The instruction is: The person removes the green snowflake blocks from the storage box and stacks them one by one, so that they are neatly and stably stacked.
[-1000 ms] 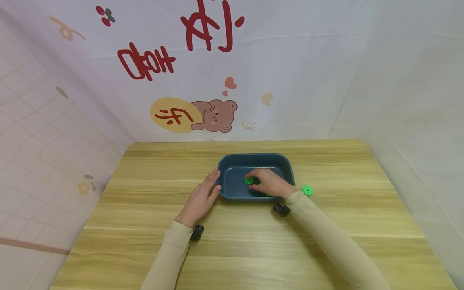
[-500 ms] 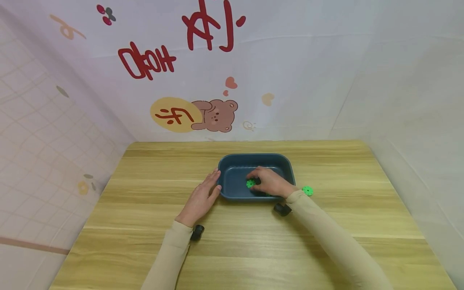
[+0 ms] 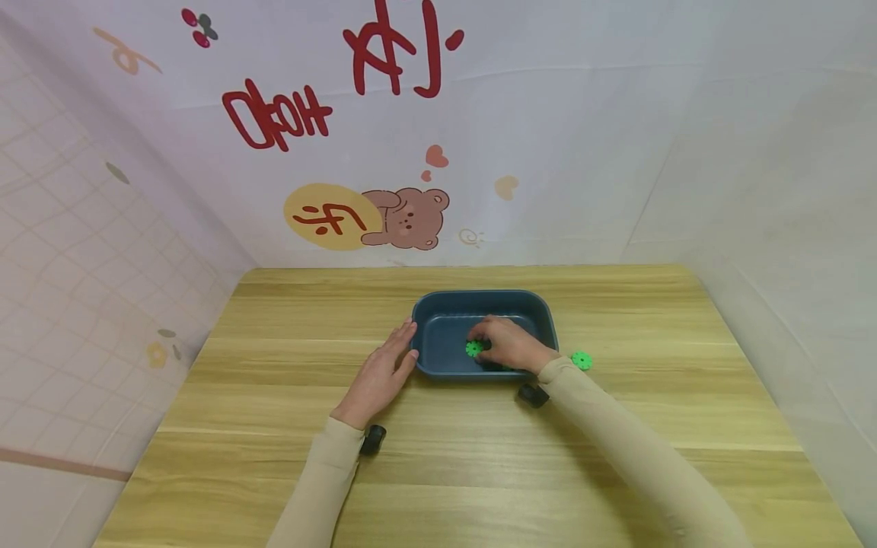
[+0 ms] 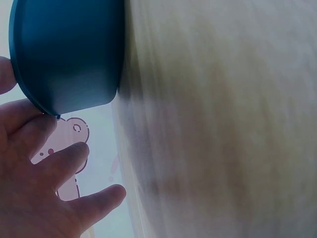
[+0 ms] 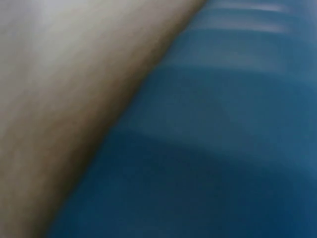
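Wood-grained tabletop (image 3: 438,472) spreads beneath the blue bin (image 3: 440,342), where your right hand (image 3: 508,345) pinches a green disc (image 3: 474,348) at its fingertips; your left hand (image 3: 377,377), fingers extended, touches the bin's left end. Another disc (image 3: 582,360) lies outside.

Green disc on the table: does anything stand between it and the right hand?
Yes, the right wall of the blue tray. The right hand is inside the tray; the green disc lies outside, beyond that wall.

Green disc (image 3: 473,348) in blue tray (image 3: 441,342), slightly closer to near rim (image 3: 452,375), slightly rightward
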A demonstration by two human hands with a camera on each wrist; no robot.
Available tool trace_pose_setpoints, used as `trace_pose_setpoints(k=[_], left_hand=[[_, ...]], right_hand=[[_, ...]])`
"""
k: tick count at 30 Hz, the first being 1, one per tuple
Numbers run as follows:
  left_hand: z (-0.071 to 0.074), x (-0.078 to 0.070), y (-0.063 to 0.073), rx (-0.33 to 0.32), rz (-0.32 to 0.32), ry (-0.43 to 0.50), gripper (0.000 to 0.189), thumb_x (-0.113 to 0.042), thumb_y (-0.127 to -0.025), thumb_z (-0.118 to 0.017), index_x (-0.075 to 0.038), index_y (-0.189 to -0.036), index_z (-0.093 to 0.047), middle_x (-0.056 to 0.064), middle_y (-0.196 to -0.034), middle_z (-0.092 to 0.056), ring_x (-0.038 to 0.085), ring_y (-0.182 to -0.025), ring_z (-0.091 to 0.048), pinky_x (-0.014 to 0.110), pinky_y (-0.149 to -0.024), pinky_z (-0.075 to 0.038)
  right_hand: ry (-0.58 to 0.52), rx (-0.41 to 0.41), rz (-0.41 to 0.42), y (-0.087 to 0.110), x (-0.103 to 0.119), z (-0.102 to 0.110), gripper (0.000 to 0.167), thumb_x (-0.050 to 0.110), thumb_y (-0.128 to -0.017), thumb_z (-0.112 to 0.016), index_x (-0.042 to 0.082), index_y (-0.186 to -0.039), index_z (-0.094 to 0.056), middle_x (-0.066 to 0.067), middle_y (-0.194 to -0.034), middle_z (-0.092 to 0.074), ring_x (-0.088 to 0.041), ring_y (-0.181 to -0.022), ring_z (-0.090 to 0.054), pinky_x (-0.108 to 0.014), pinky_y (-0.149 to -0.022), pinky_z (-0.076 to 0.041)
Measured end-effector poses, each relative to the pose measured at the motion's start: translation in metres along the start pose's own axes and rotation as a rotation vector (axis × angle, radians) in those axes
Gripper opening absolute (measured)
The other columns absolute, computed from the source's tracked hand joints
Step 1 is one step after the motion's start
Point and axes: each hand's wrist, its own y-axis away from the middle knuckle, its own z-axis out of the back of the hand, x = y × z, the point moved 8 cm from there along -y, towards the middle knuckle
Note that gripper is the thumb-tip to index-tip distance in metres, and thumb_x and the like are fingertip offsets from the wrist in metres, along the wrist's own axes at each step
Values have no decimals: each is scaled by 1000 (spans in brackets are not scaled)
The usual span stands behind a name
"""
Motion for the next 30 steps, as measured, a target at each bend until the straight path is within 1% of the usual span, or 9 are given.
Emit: trace_pose_setpoints(k=[4,9,15,18,23,30], left_hand=[[1,-1,0,-5,-5,0,56,-27,-111,-51,-9,-162,-34,2,-168,-27,36,-153,-30,55,-122,-28],[0,-1,0,-7,-2,-6,56,-27,-111,-51,-10,-162,-35,1,-168,-28,35,-153,-31,54,-122,-27],[1,-2,0,-10,1,-8,56,-25,-111,-52,-10,-162,-35,1,-168,-28,35,-153,-31,55,-122,-28],[1,-2,0,-7,4,-10,56,-26,-111,-52,-10,-162,-35,1,-168,-28,35,-153,-31,55,-122,-28],[0,-2,0,-3,4,-17,56,-29,-112,-50,-11,-162,-34,0,-168,-27,35,-153,-31,55,-122,-28],[0,-1,0,-4,5,-14,56,-28,-112,-50,-11,-162,-35,1,-168,-27,34,-153,-30,56,-121,-28]], right_hand=[[1,7,-4,-1,1,1,28,9,-87,-84,1,-114,-77,-8,-109,-73,-25,-102,-63,-43,-91,-53],[29,7,-7,-1,0,-1,26,12,-87,-84,3,-111,-78,-6,-108,-72,-23,-101,-63,-40,-89,-54],[39,2,-1,2,0,-2,26,13,-87,-83,4,-112,-77,-5,-109,-70,-22,-102,-62,-39,-90,-54],[30,-6,13,4,1,0,26,13,-88,-81,4,-113,-77,-5,-110,-70,-22,-102,-62,-40,-90,-54],[6,-11,8,7,1,2,29,15,-91,-78,5,-117,-75,-5,-112,-70,-21,-101,-64,-40,-91,-54],[-47,-38,5,14,2,9,29,14,-93,-76,6,-120,-75,-4,-113,-68,-19,-97,-65,-38,-88,-55]])
